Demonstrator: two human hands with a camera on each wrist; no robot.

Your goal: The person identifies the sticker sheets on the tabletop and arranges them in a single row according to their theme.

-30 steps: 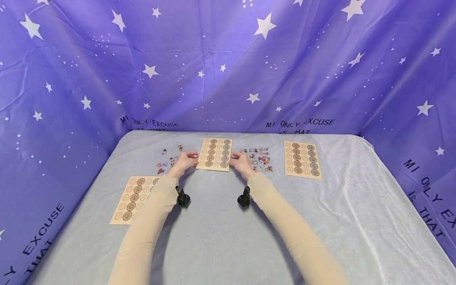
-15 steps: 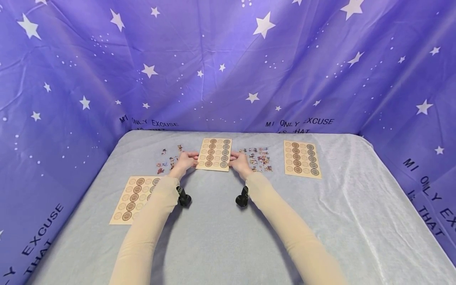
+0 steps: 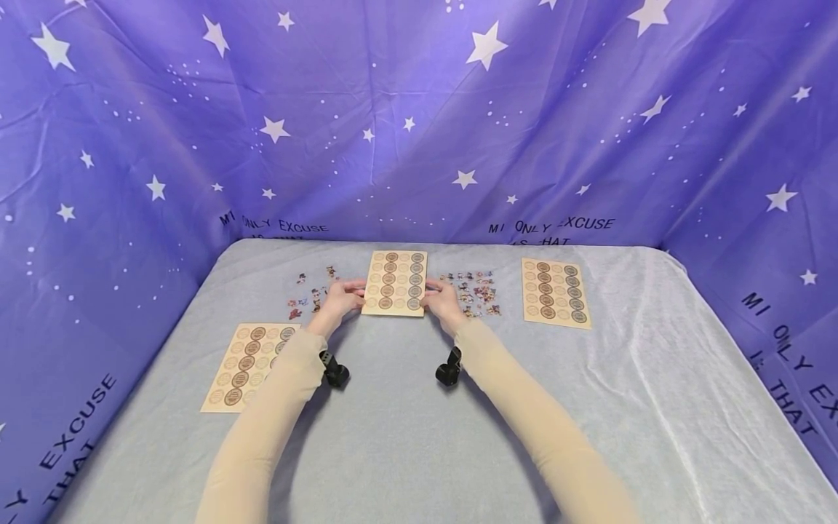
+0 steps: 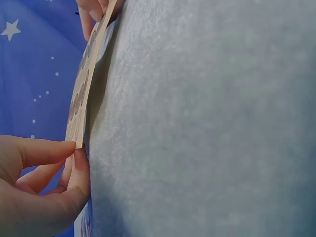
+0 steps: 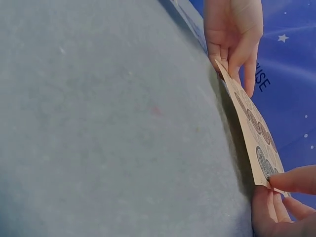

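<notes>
In the head view, a tan sheet of round stickers (image 3: 394, 284), printed in columns of pale and dark circles, is held at the back middle of the table. My left hand (image 3: 337, 300) pinches its left edge near the front corner, thumb on top and fingers underneath, as the left wrist view shows. On the opposite edge my right hand (image 5: 276, 217) pinches the other near corner, thumb over the printed face. Both wrist views show a shadowed gap between the sheet and the cloth. Small colourful figure stickers (image 3: 484, 293) lie beside the right hand, with others (image 3: 301, 301) beside the left.
A matching tan sticker sheet (image 3: 556, 293) lies at the back right. Another tan sheet (image 3: 238, 367) is at the front left, partly covered by the left sleeve (image 3: 275, 407). Grey cloth (image 3: 393, 437) covers the table, and a purple star-printed curtain (image 3: 419, 160) surrounds it.
The held sticker sheet has risen slightly off the cloth and looks a little larger, with both hands still at its edges. The other sheets and the figure stickers stay put.
</notes>
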